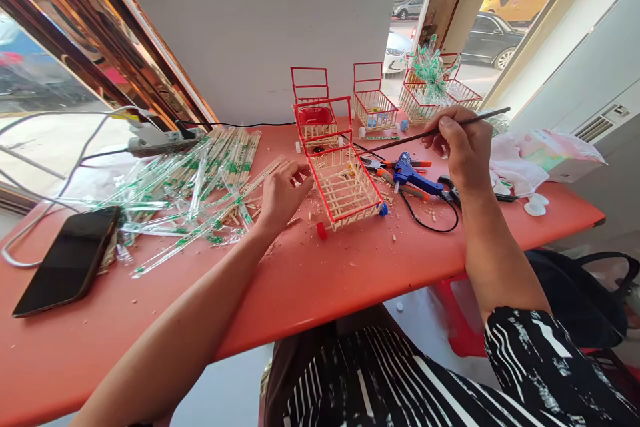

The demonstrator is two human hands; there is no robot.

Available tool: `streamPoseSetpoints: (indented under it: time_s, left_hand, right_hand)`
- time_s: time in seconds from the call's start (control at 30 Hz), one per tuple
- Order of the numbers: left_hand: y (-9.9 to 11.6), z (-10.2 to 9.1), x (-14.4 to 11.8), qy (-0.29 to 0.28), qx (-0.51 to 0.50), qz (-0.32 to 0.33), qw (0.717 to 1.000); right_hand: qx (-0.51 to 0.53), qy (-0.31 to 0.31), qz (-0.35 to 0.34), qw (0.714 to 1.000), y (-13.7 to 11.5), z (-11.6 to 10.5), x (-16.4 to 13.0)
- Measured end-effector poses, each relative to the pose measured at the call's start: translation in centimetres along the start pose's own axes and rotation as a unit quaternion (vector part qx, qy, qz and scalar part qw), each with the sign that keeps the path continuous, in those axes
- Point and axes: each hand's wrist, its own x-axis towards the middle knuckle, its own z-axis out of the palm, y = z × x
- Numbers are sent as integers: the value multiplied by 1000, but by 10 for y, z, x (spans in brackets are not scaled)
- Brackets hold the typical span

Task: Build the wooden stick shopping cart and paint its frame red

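Note:
A miniature shopping cart [345,190] made of pale wooden sticks stands on the table in front of me, its rim and handle painted red, with bottle caps for wheels. My left hand [286,190] is at its left side, fingers curled and fingertips against the side rail. In my right hand [459,143] is a thin dark paintbrush [483,116], pinched between thumb and fingers. The brush slants down to the left, its tip close to the cart's right rear corner; whether it touches cannot be made out. A blue glue gun [413,173] lies below my right hand.
Similar carts [373,107] stand behind, one [430,87] holding green-printed wrappers. Wrapped chopsticks [227,153] and torn wrappers spread on the left, near a phone [70,257] and power strip [163,141]. Orange-handled pliers [400,185], a black cable and a tissue pack [560,155] lie right.

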Motion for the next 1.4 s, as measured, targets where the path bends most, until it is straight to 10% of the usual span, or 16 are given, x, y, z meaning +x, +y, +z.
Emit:
streamPoseSetpoints:
  time_s: [1.4]
  left_hand:
    - [-1, 1, 3, -16, -11, 14, 1000]
  right_hand:
    - [-24, 96, -20, 995, 7, 11, -3]
